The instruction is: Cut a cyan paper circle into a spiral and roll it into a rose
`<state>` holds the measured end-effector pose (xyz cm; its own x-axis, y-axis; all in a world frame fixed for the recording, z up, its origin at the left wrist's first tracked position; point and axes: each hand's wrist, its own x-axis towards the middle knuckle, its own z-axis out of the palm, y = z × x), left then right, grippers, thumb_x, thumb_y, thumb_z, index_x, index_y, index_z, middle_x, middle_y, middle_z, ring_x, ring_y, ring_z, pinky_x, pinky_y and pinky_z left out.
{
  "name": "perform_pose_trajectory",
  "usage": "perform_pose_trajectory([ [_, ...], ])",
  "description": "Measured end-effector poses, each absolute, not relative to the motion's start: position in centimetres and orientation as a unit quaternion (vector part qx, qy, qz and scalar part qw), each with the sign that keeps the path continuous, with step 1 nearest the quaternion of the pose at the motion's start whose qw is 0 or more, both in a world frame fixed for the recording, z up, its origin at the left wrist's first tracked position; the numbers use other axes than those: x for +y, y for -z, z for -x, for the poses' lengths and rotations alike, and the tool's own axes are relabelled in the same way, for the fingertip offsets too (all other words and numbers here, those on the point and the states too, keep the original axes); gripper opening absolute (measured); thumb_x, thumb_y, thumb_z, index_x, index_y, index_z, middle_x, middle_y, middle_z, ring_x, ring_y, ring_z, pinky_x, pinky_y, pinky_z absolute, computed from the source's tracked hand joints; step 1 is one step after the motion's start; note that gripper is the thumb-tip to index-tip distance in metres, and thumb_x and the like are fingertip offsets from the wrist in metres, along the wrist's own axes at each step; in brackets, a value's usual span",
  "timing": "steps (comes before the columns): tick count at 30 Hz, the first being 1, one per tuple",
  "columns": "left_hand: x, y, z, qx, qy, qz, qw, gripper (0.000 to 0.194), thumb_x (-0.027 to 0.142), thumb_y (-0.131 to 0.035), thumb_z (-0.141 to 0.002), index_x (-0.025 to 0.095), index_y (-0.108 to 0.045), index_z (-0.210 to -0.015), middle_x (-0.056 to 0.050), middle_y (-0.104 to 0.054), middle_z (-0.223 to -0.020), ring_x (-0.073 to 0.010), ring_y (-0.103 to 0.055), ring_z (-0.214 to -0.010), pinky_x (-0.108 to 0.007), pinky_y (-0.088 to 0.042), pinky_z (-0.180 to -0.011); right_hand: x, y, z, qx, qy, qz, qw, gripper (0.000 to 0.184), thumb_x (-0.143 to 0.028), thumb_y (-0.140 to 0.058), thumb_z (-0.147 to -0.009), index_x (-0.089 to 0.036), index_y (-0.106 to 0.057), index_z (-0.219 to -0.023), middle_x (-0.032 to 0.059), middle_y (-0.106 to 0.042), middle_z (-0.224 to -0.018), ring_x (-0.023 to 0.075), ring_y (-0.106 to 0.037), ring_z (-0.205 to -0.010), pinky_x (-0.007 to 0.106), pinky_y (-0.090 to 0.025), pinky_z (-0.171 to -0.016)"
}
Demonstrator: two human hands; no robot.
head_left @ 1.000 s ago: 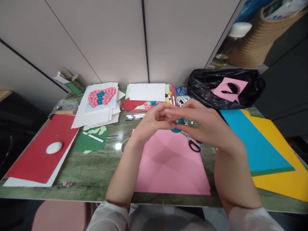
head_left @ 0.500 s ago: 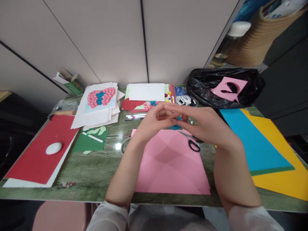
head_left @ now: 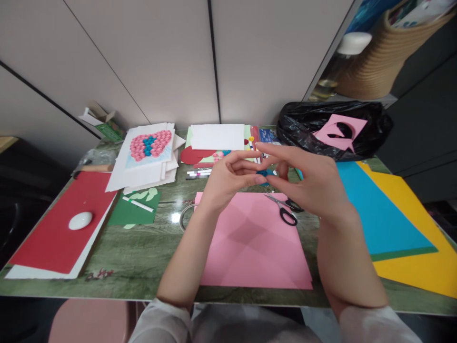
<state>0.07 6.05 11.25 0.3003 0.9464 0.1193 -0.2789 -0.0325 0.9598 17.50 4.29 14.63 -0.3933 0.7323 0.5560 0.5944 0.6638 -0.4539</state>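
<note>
My left hand (head_left: 232,177) and my right hand (head_left: 307,178) meet over the far edge of a stack of pink paper (head_left: 250,243). A small dark-blue piece of paper (head_left: 263,172), perhaps rolled, sits between my left thumb and fingers. My right thumb and fingertips are spread apart around its other side; whether they touch it is hard to make out. Black-handled scissors (head_left: 287,216) lie partly open on the pink paper, below my right hand. More blue paper shows behind my fingers, partly hidden.
To the left are red paper (head_left: 53,238) with a white oval object (head_left: 80,220), green paper (head_left: 123,212) with a marker, and a picture of pink and blue paper balls (head_left: 150,145). A black bag (head_left: 300,133) stands at back right, beyond blue paper (head_left: 378,214) and yellow paper (head_left: 424,281).
My right hand's fingers have spread and its index finger has lifted. The dark-blue piece now shows between my hands, and more of the scissors is uncovered.
</note>
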Motion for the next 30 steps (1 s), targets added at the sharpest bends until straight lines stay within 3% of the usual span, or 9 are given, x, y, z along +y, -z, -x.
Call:
perform_pose_trajectory([
  [7,5.87,-11.90,0.04,0.310,-0.466,-0.531,0.637,0.036,0.016,-0.080,-0.061,0.020,-0.065,-0.094,-0.001,-0.071,-0.082,-0.0150,-0.069,-0.076,-0.025,-0.056,-0.066,4.20,-15.15,-17.49,-0.855,-0.086,0.390,0.332,0.053,-0.013,-0.055,-0.081,-0.036,-0.050,-0.129,-0.0022,-0.068,-0.099,0.0104,-0.056,-0.065,0.024,-0.047,-0.062],
  [13,5.74,-11.94,-0.20,0.295,-0.469,-0.511,0.657,0.030,0.015,-0.076,-0.066,0.018,-0.065,-0.094,-0.002,-0.070,-0.083,-0.0159,-0.067,-0.080,-0.027,-0.055,-0.071,4.30,-15.15,-17.33,-0.865,-0.059,0.396,0.304,0.052,-0.010,-0.054,-0.082,-0.031,-0.051,-0.130,-0.0006,-0.066,-0.098,0.0115,-0.060,-0.080,0.022,-0.047,-0.068],
  [20,6.01,-11.54,0.46,0.298,-0.472,-0.513,0.652,0.034,0.017,-0.075,-0.067,0.020,-0.064,-0.099,-0.002,-0.069,-0.084,-0.0135,-0.065,-0.077,-0.026,-0.051,-0.071,4.00,-15.40,-17.55,-0.857,-0.070,0.411,0.303,0.051,-0.013,-0.054,-0.083,-0.035,-0.052,-0.129,-0.0036,-0.069,-0.096,0.0093,-0.058,-0.066,0.023,-0.047,-0.063],
  [30,6.02,-11.68,0.51,0.257,-0.417,-0.543,0.681,0.030,0.014,-0.067,-0.069,0.017,-0.061,-0.098,-0.003,-0.064,-0.084,-0.0145,-0.061,-0.081,-0.027,-0.049,-0.069,4.07,-15.46,-17.65,-0.874,-0.138,0.372,0.279,0.053,-0.011,-0.056,-0.082,-0.037,-0.052,-0.129,-0.0061,-0.069,-0.112,0.0083,-0.062,-0.067,0.021,-0.046,-0.062],
])
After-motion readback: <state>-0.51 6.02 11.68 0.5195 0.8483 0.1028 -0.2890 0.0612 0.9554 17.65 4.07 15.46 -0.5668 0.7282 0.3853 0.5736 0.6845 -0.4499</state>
